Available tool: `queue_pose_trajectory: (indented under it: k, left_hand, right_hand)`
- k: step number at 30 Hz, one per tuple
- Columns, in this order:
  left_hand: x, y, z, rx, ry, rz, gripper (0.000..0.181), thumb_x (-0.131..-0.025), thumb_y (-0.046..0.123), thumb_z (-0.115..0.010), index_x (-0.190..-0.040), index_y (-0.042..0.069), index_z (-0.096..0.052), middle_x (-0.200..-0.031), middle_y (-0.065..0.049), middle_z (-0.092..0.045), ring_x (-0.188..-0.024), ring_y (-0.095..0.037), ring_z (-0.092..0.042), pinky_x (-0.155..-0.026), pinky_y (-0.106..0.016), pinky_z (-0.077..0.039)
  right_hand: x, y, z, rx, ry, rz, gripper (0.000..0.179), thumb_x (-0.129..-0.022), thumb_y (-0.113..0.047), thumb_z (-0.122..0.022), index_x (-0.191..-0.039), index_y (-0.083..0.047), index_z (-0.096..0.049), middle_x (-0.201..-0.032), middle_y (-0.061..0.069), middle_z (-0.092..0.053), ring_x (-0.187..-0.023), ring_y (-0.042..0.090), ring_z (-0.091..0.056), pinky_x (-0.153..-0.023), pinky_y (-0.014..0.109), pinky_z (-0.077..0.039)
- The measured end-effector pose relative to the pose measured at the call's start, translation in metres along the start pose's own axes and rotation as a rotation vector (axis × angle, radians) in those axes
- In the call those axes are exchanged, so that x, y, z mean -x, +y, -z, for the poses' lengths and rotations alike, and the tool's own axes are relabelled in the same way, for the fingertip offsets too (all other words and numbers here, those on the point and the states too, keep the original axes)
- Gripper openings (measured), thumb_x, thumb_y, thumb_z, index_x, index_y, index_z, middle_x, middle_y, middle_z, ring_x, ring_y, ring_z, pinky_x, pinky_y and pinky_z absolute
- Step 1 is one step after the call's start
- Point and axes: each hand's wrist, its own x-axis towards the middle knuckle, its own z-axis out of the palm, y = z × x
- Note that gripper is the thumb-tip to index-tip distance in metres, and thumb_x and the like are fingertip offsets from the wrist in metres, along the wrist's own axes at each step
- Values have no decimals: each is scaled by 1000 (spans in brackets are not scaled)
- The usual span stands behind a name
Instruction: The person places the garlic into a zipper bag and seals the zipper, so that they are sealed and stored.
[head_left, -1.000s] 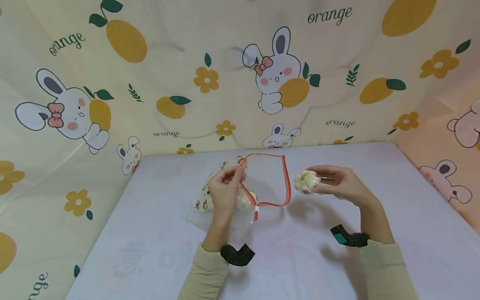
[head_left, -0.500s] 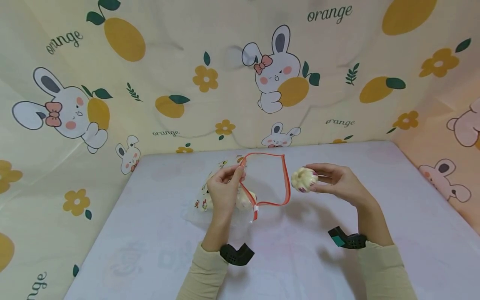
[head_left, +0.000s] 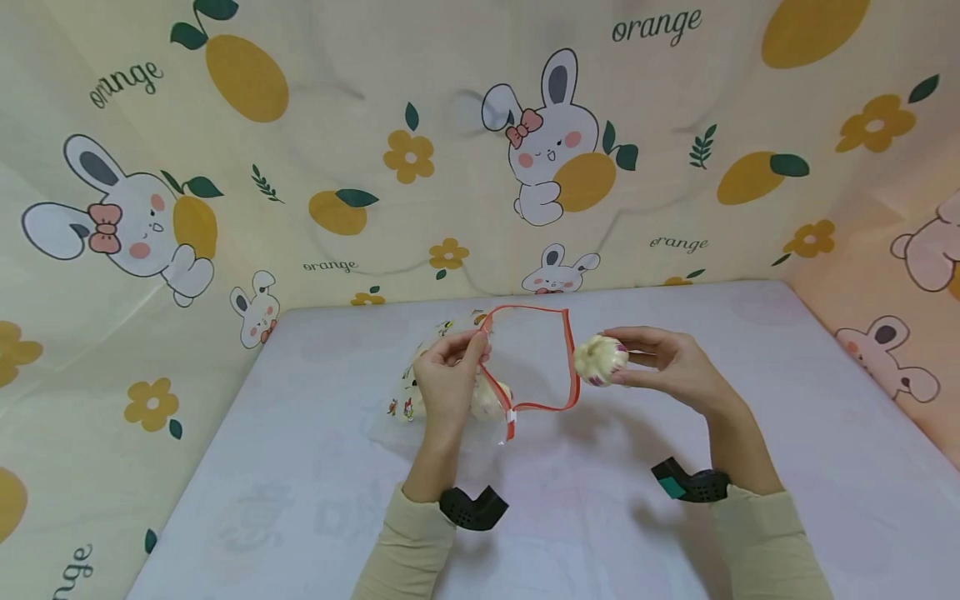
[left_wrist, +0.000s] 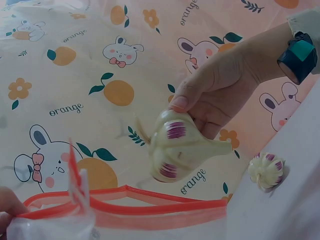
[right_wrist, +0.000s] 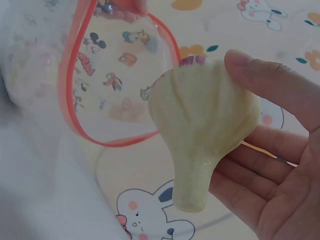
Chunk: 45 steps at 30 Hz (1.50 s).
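A clear zip bag (head_left: 411, 408) with cartoon prints and a red-orange zip edge lies on its side, its mouth held wide and facing right. My left hand (head_left: 450, 375) pinches the upper left of that edge. Something pale and rounded shows inside the bag, partly behind the left hand. Between thumb and fingers, my right hand (head_left: 667, 367) grips a garlic bulb (head_left: 600, 360), cream with purple streaks. The bulb hovers right at the bag's mouth, overlapping the red edge (right_wrist: 70, 90) in the head view; its stem (right_wrist: 192, 190) points back toward the right palm.
In the left wrist view, another garlic bulb (left_wrist: 266, 170) rests on the table, beyond the right hand. The table has a whitish cover (head_left: 300, 483). A printed cloth (head_left: 450, 150) with rabbits and oranges rises behind and on both sides.
My right hand has moved left with the garlic bulb, bringing it from a gap beside the bag's mouth up to the red edge. The left hand and bag hold nearly still.
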Motion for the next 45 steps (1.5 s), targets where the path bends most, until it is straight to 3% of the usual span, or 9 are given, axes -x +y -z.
queue_pose_trajectory:
  k: [16,34,36,39,42,45]
  left_hand:
    - [0,0,-1,4,0,-20,16,-83,10,-74,-90,-4,-73,-80,-19,-74,-61,-1,-66,-56,-12,-53]
    - [1,2,-1,8,7,-2,17,-83,10,-74,-92,-4,-73,-81,-18,-74,-61,-1,-67,-58,-12,-55]
    - [1,2,-1,9,6,-3,16,-83,10,-74,-92,-4,-73,-81,-18,-74,-61,-1,-67,-58,-12,-55]
    - [1,2,-1,9,7,-3,16,-83,10,-74,-92,-4,-73,-81,-18,-74,-61,-1,-66,-58,-12,-55]
    - [1,2,-1,8,8,0,17,-83,10,-74,-92,-4,-73,-80,-17,-74,-61,-1,-67,-58,-12,-55]
    - [2,3,0,9,9,1,17,-83,10,-74,-92,-5,-73,-80,-16,-75,-61,-1,-66,-58,-12,-55]
  right_hand:
    - [-4,-7,-15,12,19,5,50,-78,2,-75,-124,10,-56,-112,-29,-63,-101,-9,-62,-86,10,-53]
    - [-7,-10,-27,67,50,-131,53,-78,-11,-79,-126,0,-60,-107,-30,-61,-100,-11,-62,-85,14,-55]
    - [-7,-11,-29,61,45,-133,53,-78,-11,-79,-126,0,-60,-109,-26,-63,-99,-10,-62,-85,15,-55]
    - [-8,-13,-30,71,38,-144,52,-78,-12,-79,-126,-2,-60,-118,-8,-67,-100,-7,-62,-83,14,-55]
    - [-8,-14,-32,92,35,-158,52,-79,-13,-79,-127,-3,-60,-126,13,-65,-107,8,-65,-84,14,-54]
    - [-8,-14,-33,98,37,-162,52,-79,-12,-79,-126,-2,-60,-128,19,-63,-113,27,-65,-85,14,-54]
